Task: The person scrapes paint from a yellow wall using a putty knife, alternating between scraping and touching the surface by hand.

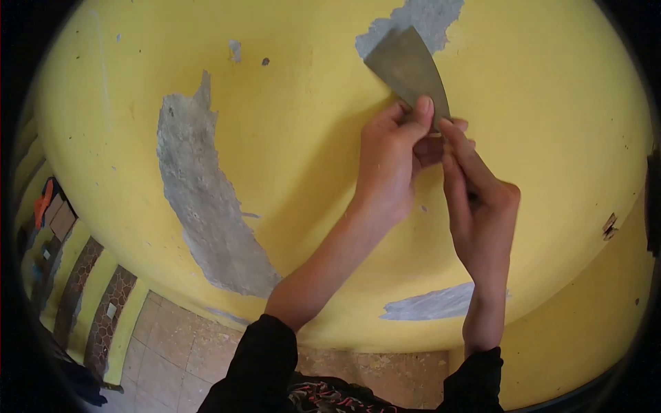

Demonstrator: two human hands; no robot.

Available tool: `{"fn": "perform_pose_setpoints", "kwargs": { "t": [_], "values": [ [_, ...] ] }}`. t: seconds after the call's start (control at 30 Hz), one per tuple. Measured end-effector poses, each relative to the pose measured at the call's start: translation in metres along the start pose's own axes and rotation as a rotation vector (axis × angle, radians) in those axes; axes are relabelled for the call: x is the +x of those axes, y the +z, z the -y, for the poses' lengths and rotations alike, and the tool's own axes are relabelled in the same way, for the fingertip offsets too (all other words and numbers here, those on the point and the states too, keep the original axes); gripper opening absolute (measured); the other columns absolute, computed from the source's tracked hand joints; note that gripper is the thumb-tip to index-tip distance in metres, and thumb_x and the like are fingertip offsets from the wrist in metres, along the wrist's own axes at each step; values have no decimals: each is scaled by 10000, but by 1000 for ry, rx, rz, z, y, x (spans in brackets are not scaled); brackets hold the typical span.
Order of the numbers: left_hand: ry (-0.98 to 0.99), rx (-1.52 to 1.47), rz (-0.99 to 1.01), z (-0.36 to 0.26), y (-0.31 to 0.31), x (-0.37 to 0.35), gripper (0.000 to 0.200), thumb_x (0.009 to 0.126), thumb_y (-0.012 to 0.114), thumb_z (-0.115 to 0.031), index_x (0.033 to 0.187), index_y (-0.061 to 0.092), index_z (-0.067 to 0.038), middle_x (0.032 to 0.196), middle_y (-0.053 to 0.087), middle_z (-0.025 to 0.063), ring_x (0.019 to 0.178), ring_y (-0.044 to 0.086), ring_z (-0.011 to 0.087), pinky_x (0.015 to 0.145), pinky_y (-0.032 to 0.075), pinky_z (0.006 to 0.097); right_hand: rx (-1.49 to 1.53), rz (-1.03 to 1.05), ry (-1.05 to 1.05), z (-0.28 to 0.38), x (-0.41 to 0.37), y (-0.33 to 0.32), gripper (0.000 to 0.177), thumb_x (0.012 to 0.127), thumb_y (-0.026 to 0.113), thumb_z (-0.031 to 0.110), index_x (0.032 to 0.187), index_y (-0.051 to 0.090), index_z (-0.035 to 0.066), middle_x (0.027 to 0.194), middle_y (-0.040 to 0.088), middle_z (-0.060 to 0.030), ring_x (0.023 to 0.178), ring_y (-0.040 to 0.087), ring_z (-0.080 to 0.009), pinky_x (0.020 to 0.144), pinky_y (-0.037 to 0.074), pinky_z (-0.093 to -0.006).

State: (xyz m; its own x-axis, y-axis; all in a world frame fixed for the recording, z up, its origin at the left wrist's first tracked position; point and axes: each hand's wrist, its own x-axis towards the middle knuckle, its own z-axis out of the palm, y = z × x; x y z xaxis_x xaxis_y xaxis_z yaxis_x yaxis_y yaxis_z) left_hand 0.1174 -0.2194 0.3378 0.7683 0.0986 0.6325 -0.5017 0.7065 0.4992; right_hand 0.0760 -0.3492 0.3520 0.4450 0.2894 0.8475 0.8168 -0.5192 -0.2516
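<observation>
A putty knife (407, 67) with a wide, dull metal blade is held up against the yellow wall (296, 62), its broad edge at a bare grey patch (441, 17) near the top. My left hand (394, 148) is closed on the lower part of the blade, thumb on the face towards me. Just below and to the right, my right hand (482, 206) pinches the knife's narrow end with thumb and forefinger. Fingers of both hands hide most of that end, so I cannot make out the handle.
A long grey patch of stripped wall (200, 193) curves down on the left, and a smaller stripped patch (430, 303) lies low by my right wrist. Paint flakes litter the tiled floor (175, 351). Striped steps (103, 303) and an orange object (43, 202) are at far left.
</observation>
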Motion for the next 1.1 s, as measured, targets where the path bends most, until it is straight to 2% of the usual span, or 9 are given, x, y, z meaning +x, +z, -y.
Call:
{"fn": "perform_pose_setpoints", "kwargs": {
  "t": [0.2,0.27,0.37,0.47,0.57,0.67,0.83,1.0,1.1],
  "values": [
    [-64,-25,25,-2,4,-2,363,1031,539,-380,1038,596,-22,1031,714,147,920,723,258,795,568,355,22,10,36,0,1,-7,326,994,584,56,1314,643,24,832,680,-8,654,448,-7,587,402,-181],
    [-67,-4,49,-3,7,-2,370,1030,539,-383,1051,593,-17,1036,712,149,925,720,259,800,567,356,7,-108,-171,-14,3,-4,320,947,631,24,1260,686,58,639,609,-88,524,467,-26,495,394,-214],
    [-120,-74,32,-2,13,-4,377,1030,535,-387,1065,586,-14,1047,709,155,930,720,271,810,570,365,-95,-9,-24,1,1,-15,324,994,577,50,1309,648,29,777,645,4,638,419,-8,559,359,-192],
    [-67,-58,25,2,9,0,389,1027,536,-391,1089,587,-10,1074,705,159,942,719,279,823,570,364,-30,56,82,2,6,-15,326,992,581,48,1310,646,25,721,582,14,630,410,-7,549,330,-195],
    [-129,-78,57,-3,16,-2,386,1030,533,-384,1090,588,-7,1099,699,158,975,713,282,838,568,358,-92,6,-2,8,1,-22,329,994,586,57,1316,644,32,684,528,23,627,415,-4,546,312,-191],
    [-86,-169,1,1,15,-1,335,1041,533,-338,1030,570,-5,1031,708,169,828,715,245,806,577,379,-59,85,81,1,13,-19,328,992,592,64,1314,648,41,668,536,12,624,425,-8,544,340,-196],
    [-91,-196,1,-4,19,0,343,1050,509,-342,1072,551,-2,1094,687,178,869,707,249,822,565,393,-153,87,-5,10,17,-22,312,982,593,42,1283,672,51,745,684,-74,669,514,-15,600,442,-209],
    [-63,-198,-3,-7,20,2,378,1049,504,-358,1083,553,15,1093,678,168,859,698,249,847,553,392,-125,25,-124,6,18,-25,318,983,589,38,1289,671,59,709,634,-17,607,408,-4,506,333,-205],
    [-87,-196,-9,-6,25,-4,395,1051,498,-363,1057,568,26,1086,677,163,867,696,251,840,554,392,-45,26,-102,5,14,-27,317,988,587,45,1296,662,51,788,715,-32,608,413,-9,506,332,-209]
  ]
}}
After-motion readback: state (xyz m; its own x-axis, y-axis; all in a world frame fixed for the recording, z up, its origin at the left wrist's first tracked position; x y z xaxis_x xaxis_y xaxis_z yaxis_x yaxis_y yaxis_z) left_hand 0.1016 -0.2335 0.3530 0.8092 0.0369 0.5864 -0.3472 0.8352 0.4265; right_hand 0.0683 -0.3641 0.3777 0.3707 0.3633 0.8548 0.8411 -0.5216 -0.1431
